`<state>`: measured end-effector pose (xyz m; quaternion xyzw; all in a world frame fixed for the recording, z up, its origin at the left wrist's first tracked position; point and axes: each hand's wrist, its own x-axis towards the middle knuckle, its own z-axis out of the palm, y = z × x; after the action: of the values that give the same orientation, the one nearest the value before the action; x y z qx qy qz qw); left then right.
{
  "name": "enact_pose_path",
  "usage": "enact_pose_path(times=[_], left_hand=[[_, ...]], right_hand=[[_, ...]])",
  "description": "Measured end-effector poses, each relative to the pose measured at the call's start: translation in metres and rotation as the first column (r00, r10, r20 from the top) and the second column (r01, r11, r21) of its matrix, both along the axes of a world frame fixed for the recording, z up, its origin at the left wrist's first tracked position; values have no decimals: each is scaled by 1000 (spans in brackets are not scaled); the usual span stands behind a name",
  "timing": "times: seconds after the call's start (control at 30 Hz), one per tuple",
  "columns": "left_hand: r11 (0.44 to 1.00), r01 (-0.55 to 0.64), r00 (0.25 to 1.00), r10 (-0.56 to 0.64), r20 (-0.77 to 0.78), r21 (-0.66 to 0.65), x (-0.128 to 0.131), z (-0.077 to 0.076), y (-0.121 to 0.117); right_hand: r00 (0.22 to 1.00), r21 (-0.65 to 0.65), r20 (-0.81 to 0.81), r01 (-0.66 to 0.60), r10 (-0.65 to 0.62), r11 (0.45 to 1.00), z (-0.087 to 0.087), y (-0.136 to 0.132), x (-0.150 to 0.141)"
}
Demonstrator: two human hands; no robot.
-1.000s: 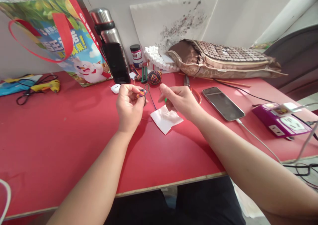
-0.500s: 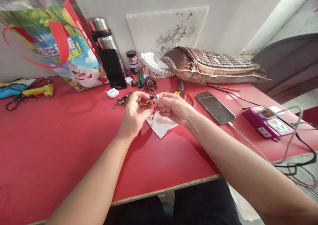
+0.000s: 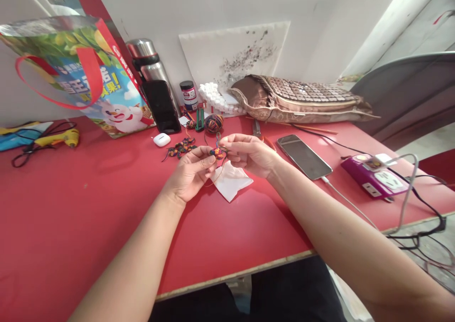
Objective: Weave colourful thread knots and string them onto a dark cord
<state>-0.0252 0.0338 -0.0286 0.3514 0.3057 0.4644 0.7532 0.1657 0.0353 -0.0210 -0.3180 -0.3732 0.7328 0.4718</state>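
A small multicoloured knotted yarn piece (image 3: 217, 153) is pinched between the thumb and fingers of my left hand (image 3: 190, 174). My right hand (image 3: 253, 154) is closed just to its right, thumb and forefinger together on a yarn strand (image 3: 218, 138) that loops up from the piece. Loose thin ends hang below, over a crumpled white paper (image 3: 232, 182). Behind my left hand lies another knotted multicoloured yarn piece (image 3: 182, 147). A ball of multicoloured yarn (image 3: 213, 123) sits farther back, beside a green cutter (image 3: 200, 120).
Pliers (image 3: 256, 128) and a phone on a cable (image 3: 304, 156) lie to the right, near a purple power strip (image 3: 373, 176). Along the back stand a printed bag (image 3: 117, 90), a steel flask (image 3: 151, 61) and a propped black phone (image 3: 161, 105). A yellow glue gun (image 3: 64, 138) lies left.
My right hand has drawn slightly away from the yarn piece and up along the strand. The yarn piece shows more openly in my left fingers. The whole view has shifted a little.
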Motion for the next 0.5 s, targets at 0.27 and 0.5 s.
enact_pose_path(times=[0.27,0.5], left_hand=[[997,45,996,-40,-79,67,-3,1,-1],[991,82,991,-70,-110,106,-5,4,-2]], right_hand=[[991,66,112,-84,76,994,-5,1,-2],[978,91,148,-160,146,983,-5,1,2]])
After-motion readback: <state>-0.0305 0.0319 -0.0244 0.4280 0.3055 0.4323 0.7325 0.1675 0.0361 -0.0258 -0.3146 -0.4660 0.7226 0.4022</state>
